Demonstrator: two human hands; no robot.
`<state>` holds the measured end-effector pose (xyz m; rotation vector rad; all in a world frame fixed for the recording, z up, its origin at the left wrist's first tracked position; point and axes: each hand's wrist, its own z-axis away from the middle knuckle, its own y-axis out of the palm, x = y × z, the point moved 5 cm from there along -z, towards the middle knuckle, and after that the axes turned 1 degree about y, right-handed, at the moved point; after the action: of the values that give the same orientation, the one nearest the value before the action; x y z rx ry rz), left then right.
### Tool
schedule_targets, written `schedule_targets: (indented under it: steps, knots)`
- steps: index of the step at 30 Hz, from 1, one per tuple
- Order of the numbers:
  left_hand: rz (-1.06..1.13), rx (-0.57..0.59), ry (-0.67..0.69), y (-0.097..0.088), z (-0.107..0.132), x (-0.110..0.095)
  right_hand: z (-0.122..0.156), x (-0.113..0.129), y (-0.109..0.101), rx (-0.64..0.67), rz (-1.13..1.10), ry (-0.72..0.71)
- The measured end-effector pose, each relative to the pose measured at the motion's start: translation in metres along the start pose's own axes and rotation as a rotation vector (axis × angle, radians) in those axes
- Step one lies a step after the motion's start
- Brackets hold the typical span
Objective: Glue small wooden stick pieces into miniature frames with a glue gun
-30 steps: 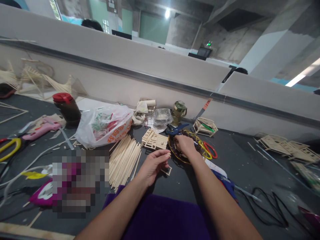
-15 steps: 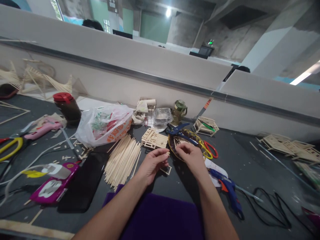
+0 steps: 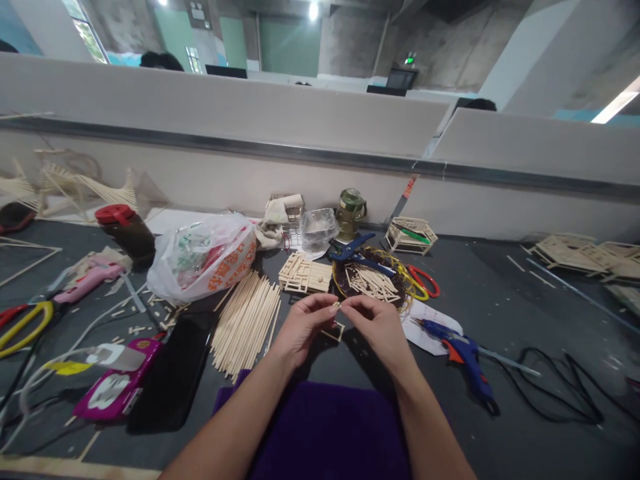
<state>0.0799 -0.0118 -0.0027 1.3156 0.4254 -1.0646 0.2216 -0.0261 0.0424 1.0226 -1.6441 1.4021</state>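
Note:
My left hand [image 3: 303, 327] and my right hand [image 3: 377, 325] meet above the dark table, fingertips pinched together on a short wooden stick piece [image 3: 337, 306]. Just below them lies a small square wooden frame [image 3: 334, 331]. Behind my hands a round wire basket [image 3: 370, 283] holds several short stick pieces. A bundle of long wooden sticks [image 3: 247, 317] lies to the left of my left hand. A flat wooden lattice model [image 3: 305, 275] rests beyond it.
A blue glue gun [image 3: 463, 350] lies right of my hands on white paper, its black cable trailing right. A white plastic bag [image 3: 203, 257], red-lidded jar [image 3: 125, 230], black phone [image 3: 175, 373], pink glue guns and yellow scissors [image 3: 23, 323] crowd the left. Purple cloth [image 3: 325, 433] covers my lap.
My right hand came back from the wire basket to meet my left hand, bringing a short stick piece. The camera tilted down slightly.

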Motion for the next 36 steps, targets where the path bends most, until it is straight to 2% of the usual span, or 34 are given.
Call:
schedule_targets:
  steps: [22, 36]
  knots:
    - [-0.076, 0.03, 0.041, 0.0022, 0.0008, -0.002, 0.0013, -0.0031, -0.0001, 0.039, -0.072, 0.031]
    - [-0.126, 0.03, 0.074, 0.0042, 0.0024, -0.004, 0.0, -0.0057, 0.0017, 0.077, -0.213, 0.095]
